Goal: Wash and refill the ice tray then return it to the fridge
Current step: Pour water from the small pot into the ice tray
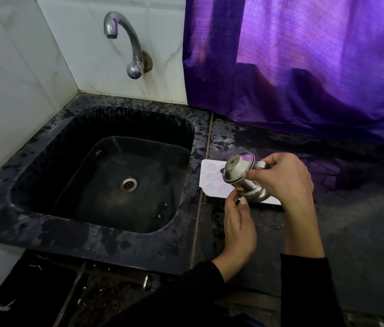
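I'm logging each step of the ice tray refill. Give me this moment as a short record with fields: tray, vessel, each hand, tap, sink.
tray: white ice tray lies flat on the dark counter, right of the sink
vessel: steel jug tilted over the tray, mouth toward the sink side
right hand: right hand grips the jug
left hand: left hand at the tray's near edge, fingers curled
tap: tap shows no water running
sink: black sink, wet, nothing in it

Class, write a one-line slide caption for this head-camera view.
Right hand tips a steel jug over the white ice tray on the counter beside the sink; left hand steadies the tray.
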{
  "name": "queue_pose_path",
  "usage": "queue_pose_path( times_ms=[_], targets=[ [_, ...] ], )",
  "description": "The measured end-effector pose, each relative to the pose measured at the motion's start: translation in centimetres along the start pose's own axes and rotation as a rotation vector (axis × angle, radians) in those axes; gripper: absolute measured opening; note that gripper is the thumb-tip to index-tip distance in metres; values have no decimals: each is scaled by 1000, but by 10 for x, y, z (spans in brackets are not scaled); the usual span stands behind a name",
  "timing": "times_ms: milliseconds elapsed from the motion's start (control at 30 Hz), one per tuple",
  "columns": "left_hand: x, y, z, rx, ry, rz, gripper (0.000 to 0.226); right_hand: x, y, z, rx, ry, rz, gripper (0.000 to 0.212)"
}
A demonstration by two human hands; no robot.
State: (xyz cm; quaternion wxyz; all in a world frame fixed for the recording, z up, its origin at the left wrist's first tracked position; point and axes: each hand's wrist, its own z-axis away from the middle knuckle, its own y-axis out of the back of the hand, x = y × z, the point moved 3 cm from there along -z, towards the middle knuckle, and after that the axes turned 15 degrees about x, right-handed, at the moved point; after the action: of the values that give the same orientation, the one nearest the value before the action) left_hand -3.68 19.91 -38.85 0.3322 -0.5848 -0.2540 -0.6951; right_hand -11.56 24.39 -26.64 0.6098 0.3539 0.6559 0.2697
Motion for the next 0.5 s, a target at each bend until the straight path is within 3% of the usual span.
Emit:
queue_pose_path(
  times_ms=[200,500],
  targets=[
    [16,7,-21,117,-25,-6,33,15,-13,-10,-18,-176,-350,40],
    [47,20,-69,240,-74,-13,39,26,-39,-19,-134,-372,-751,28]
  ],
)
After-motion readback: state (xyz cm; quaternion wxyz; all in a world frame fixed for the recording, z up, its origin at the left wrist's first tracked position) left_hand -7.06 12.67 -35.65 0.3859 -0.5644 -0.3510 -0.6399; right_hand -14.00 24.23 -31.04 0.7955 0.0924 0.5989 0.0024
